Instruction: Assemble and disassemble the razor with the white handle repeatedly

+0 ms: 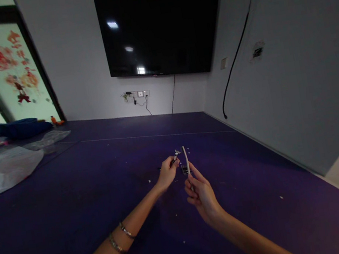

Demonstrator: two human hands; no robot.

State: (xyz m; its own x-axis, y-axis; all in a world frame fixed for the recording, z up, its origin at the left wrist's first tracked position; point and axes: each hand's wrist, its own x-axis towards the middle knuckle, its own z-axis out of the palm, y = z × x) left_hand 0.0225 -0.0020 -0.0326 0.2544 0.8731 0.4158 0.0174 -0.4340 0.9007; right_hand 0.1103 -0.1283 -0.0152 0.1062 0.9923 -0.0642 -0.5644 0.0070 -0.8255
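In the middle of the head view, my left hand (167,174) is closed around the dark handle of a razor (176,155), its silvery head pointing up and away. My right hand (204,195) grips a pale toothbrush (187,161) upright by its lower end. The brush's dark bristles face left, toward the razor head, with a small gap seen between them. Behind my fingers a small dark-and-silver object (185,169) lies on the purple floor (133,219); its kind is too small to make out. Little white bits are scattered around it.
Clear plastic sheeting (8,171) and a blue heap (22,128) lie at the left, by a glass door (13,70). On the far wall hangs a television (160,33) above sockets (140,93). A black cable (238,50) dangles along the right wall.
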